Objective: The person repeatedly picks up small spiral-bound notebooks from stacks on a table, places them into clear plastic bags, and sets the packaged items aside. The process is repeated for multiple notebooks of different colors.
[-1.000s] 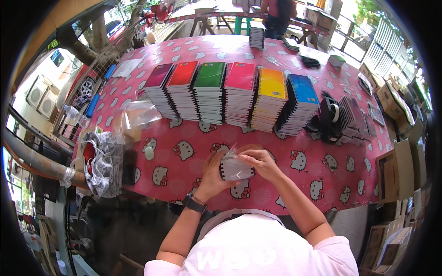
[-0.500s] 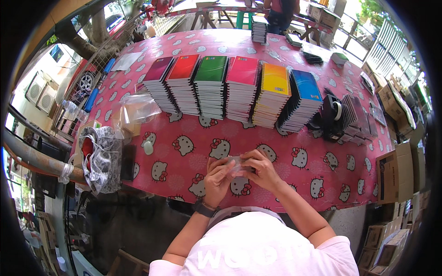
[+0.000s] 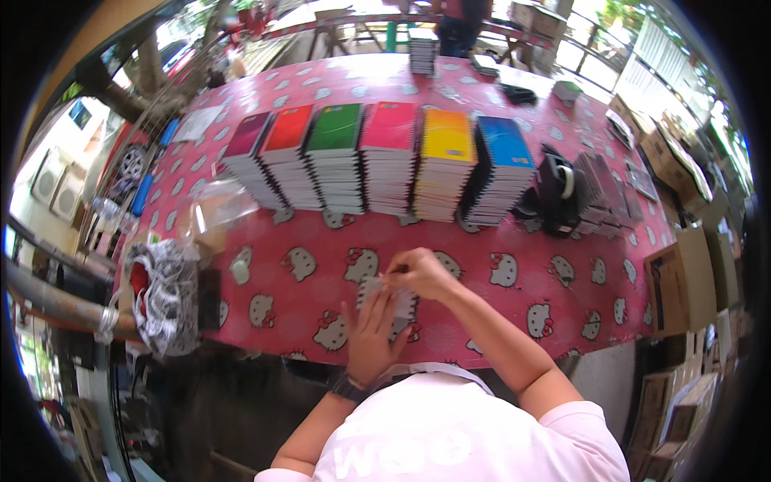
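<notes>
Left hand [image 3: 371,336] has spread flat onto one notebook [image 3: 405,307]. Six notebook stacks [image 3: 387,170] stand beyond; right hand [image 3: 421,275] pinches narrowly.

Landmark: surface [image 3: 257,321], pink patterned cover.

On the surface, right part: black device with a pale ring [image 3: 560,193].
On the surface, left part: small whitish rounded object [image 3: 240,271].
On the surface, far left corner: white sheet [image 3: 198,124].
At the left edge of the surface: blue cylindrical item [image 3: 143,193]; clear bottle [image 3: 112,213] beside it, farther out.
At the near left corner of the surface: grey-and-white patterned bag [image 3: 170,301], red visible inside its opening.
Right of the surface: open cardboard box [image 3: 673,281]; stacked cartons [image 3: 652,418] lower down.
Well left of the surface: two outdoor air-conditioning units [image 3: 56,185].
Beyond the far edge of the surface: person in dark trousers [image 3: 459,36].
</notes>
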Tool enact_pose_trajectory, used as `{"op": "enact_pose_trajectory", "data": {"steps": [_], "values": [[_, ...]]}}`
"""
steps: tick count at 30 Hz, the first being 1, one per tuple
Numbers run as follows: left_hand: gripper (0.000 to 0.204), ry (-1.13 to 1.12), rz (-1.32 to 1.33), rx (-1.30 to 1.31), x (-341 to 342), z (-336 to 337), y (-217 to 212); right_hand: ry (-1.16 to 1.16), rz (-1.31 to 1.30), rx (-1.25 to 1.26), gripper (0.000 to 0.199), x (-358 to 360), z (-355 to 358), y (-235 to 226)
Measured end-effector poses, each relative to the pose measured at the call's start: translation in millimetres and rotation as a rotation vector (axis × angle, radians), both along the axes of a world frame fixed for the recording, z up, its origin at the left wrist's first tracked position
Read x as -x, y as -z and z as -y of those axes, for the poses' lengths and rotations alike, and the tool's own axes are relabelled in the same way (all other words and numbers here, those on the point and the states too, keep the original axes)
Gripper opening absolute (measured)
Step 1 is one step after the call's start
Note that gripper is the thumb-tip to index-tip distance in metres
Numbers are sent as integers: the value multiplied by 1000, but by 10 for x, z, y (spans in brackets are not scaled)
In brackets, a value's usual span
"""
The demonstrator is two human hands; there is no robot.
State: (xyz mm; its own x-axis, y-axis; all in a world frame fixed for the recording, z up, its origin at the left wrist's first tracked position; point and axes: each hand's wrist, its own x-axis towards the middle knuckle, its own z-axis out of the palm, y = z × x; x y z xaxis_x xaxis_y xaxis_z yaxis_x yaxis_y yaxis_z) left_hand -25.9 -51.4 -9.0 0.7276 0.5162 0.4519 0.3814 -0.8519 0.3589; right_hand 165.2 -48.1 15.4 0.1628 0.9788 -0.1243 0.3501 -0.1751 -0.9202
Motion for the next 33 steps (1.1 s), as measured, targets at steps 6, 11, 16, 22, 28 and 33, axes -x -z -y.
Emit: {"op": "enact_pose_trajectory", "data": {"steps": [6, 11, 16, 22, 28, 33], "values": [[61, -83, -64, -3, -23, 17, 11, 701, 284, -374, 21, -1314, 623, -36], [63, -77, -62, 16, -127, 19, 10, 1391, 795, 133, 33, -2936, 1642, 483], [63, -82, -85, 11, -129, 34, -19, 1316, 510, 239, 36, -3418, 1711, 620], [64, -152, -106, 34, -42, 67, 21, 1176, 627, -435, 15, -2756, 1678, 506], [65, -105, -76, 116, -134, 94, -13, 1076, -1259, -281, 6, -2948, 1756, 1120], [64, -168, -85, 104, -77, 77, 32, 335, -798, -66, 10, -1651, 548, 272]]}}
